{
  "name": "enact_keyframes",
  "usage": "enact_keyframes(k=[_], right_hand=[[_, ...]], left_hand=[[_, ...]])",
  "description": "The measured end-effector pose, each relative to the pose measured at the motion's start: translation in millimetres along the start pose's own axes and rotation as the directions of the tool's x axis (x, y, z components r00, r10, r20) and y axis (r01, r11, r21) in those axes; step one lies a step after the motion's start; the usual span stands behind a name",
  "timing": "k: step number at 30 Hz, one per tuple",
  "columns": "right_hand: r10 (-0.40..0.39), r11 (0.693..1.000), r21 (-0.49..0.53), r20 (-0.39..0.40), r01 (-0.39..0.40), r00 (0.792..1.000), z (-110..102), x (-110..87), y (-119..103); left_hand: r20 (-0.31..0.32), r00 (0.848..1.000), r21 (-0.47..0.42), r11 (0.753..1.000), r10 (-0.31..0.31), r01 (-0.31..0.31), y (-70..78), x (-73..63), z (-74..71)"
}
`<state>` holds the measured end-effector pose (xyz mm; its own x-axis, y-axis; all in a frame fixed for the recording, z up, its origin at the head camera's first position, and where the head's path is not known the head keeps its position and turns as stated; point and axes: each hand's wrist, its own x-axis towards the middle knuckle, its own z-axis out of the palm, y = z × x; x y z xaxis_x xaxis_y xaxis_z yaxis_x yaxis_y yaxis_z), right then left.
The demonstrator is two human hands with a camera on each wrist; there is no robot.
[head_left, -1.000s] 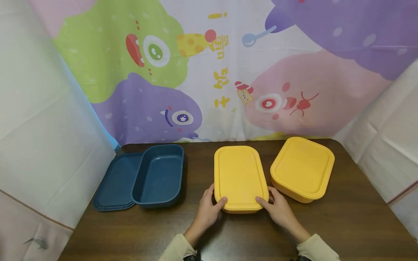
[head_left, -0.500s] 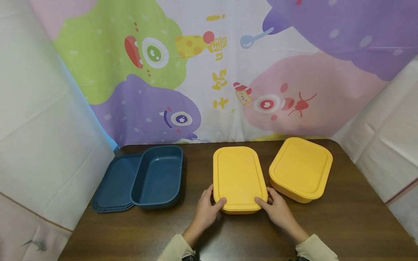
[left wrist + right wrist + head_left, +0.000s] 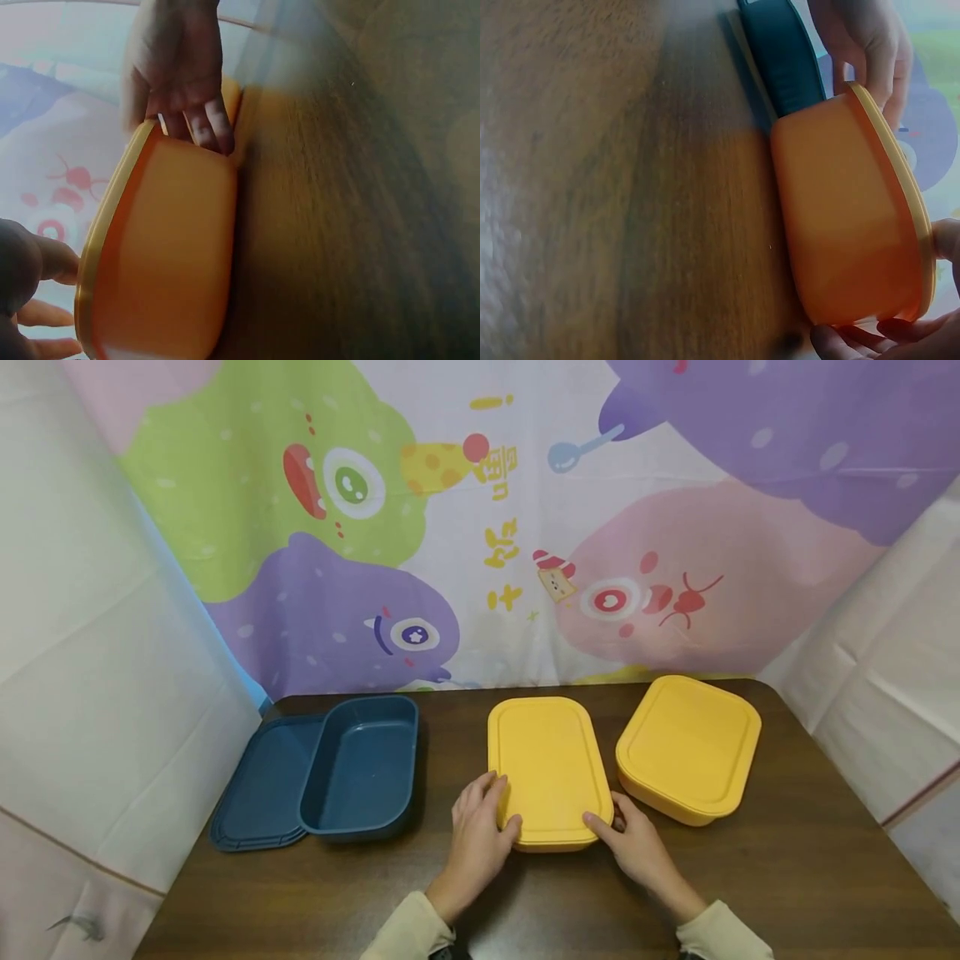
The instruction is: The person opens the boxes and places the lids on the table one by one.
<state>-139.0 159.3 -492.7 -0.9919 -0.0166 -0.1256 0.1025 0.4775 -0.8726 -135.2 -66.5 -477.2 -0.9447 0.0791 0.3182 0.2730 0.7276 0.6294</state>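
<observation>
A yellow lidded food container (image 3: 551, 768) stands on the table between both hands, its lid (image 3: 112, 202) seated along the visible rim. My right hand (image 3: 641, 847) grips its near right corner, thumb on the lid and fingers (image 3: 847, 346) against the side wall. At the near left corner, my left hand (image 3: 480, 831) has its fingers over the lid's left edge, with fingertips touching the lid. In the left wrist view those fingers (image 3: 49, 315) reach the rim from above and do not wrap the side wall.
A second yellow lidded container (image 3: 690, 747) sits turned at the right. To the left stands an uncovered dark blue container (image 3: 363, 777), overlapping a dark blue lid (image 3: 262, 785) on the table (image 3: 337, 902). A printed cloth (image 3: 510, 652) hangs behind the table.
My left hand's fingers have risen from the container's left side onto the lid's edge. The right hand keeps its grip, and the containers stay in place; the head view has shifted slightly.
</observation>
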Motion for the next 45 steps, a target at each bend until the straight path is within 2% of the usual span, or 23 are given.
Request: enact_keyframes(k=[6,11,14,19,22,26,30,34,40,45], right_hand=[[-0.008,1.000,0.009,-0.009,0.008,1.000,1.1,-1.7,-0.7],[-0.016,1.000,0.006,-0.023,0.016,1.000,0.8,-4.0,-2.5],[-0.026,1.000,0.011,-0.025,0.026,0.999,1.4,-4.4,-2.9],[-0.020,0.999,0.029,-0.019,0.020,1.000,4.1,-3.2,-1.4],[-0.016,0.999,0.041,-0.018,0.016,1.000,5.2,-3.6,-1.0],[-0.019,0.999,0.029,-0.020,0.019,1.000,4.3,-4.0,-2.2],[-0.019,1.000,-0.018,-0.003,0.019,1.000,-1.8,-3.3,-2.9],[-0.039,0.999,-0.030,0.057,0.041,0.998,-9.2,-0.8,-0.6],[-0.086,0.993,-0.062,0.145,0.096,0.986,-19.6,3.7,5.1],[-0.103,0.992,-0.054,0.198,0.115,0.975,-24.9,6.3,8.2]], left_hand=[[0.003,0.994,0.013,0.994,0.113,-0.113,10.5,1.2,3.5],[0.073,0.979,0.001,0.982,0.189,-0.190,21.1,4.2,7.8],[0.140,0.963,-0.005,0.973,0.230,-0.232,26.3,5.6,9.7],[0.225,0.919,0.012,0.942,0.324,-0.335,29.3,5.4,14.2],[0.244,0.895,0.024,0.920,0.373,-0.390,29.0,4.1,18.3],[0.243,0.878,0.050,0.899,0.412,-0.435,29.3,3.4,22.3],[0.252,0.872,0.074,0.890,0.420,-0.450,30.7,3.7,24.0],[0.268,0.871,0.083,0.891,0.411,-0.445,30.4,3.6,24.8],[0.273,0.875,0.097,0.894,0.399,-0.438,29.3,4.5,24.5],[0.286,0.869,0.103,0.888,0.405,-0.448,28.5,5.8,23.7]])
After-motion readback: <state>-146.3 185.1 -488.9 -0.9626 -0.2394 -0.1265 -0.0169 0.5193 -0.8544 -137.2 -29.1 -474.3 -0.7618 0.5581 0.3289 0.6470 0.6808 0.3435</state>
